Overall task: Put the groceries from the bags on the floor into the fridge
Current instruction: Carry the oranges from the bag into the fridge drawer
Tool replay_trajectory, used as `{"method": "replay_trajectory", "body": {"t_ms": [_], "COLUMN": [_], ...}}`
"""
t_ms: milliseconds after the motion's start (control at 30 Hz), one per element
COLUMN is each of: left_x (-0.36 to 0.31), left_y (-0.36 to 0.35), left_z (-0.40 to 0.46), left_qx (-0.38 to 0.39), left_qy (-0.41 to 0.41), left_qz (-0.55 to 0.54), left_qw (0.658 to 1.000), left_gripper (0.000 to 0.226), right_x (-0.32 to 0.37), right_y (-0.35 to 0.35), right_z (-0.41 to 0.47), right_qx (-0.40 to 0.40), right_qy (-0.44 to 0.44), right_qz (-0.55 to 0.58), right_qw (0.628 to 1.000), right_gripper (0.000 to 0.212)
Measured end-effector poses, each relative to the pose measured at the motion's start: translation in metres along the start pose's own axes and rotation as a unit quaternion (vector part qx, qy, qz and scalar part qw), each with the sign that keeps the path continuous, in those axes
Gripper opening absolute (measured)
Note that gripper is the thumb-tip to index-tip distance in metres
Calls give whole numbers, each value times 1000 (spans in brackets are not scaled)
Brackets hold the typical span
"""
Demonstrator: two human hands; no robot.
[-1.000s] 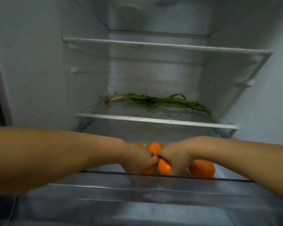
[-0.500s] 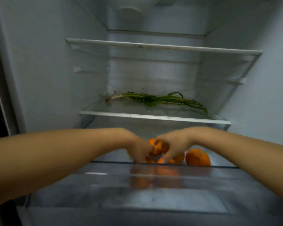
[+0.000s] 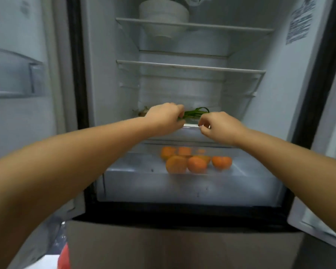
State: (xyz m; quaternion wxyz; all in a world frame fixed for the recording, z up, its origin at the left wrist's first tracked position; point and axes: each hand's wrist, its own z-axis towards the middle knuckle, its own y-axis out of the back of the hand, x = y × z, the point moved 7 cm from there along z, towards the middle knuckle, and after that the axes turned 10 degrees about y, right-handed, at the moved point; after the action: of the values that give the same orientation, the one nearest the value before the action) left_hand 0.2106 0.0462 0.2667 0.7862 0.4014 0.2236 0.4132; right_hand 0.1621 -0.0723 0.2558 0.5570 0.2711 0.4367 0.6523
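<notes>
Both my arms reach into the open fridge point(image 3: 105, 78). My left hand point(image 3: 164, 118) hangs in front of the lowest shelf point(image 3: 190, 126), its fingers curled down by the greens point(image 3: 196, 113) that lie across that shelf — whether they actually pinch the stalks I cannot tell, since the knuckles hide the tips. My right hand point(image 3: 219, 128) sits just beside it, to the right, with the fingers curled inward near the white front edge of the same shelf; I see nothing in them, though the tips are blurred, so I cannot say for sure that they touch the edge. The two hands are near each other but apart. Below them the clear drawer point(image 3: 144, 183) stands pulled out, and the oranges point(image 3: 196, 162) rest in a loose cluster toward its back middle, some touching one another and one a little off to the right. Higher up, two more shelves run across, and a stack of white bowls point(image 3: 164, 11) stands on the top one. The door point(image 3: 16, 74) stands open at my left with its bin point(image 3: 12, 74). At the bottom left, down by the floor, a red bag point(image 3: 64, 257) peeks out beside something white.
</notes>
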Motion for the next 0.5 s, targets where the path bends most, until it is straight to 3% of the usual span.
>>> {"method": "replay_trajectory", "body": {"t_ms": [100,233,500], "left_x": [-5,-6,-11], "left_y": [31,66,72], "left_z": [-43,-94,-251], "left_qx": [-46,-49,14], "left_qy": [-4,27,191], "left_qz": [-16,-3,6], "left_qw": [999,998,981], "left_gripper": [29,28,27], "right_x": [27,52,122], "right_y": [18,42,28], "right_z": [-24,-57,-151], "right_qx": [-11,1,90], "right_qy": [16,44,126], "right_qz": [0,11,34], "right_qw": [1000,999,987], "right_gripper": [23,23,19]}}
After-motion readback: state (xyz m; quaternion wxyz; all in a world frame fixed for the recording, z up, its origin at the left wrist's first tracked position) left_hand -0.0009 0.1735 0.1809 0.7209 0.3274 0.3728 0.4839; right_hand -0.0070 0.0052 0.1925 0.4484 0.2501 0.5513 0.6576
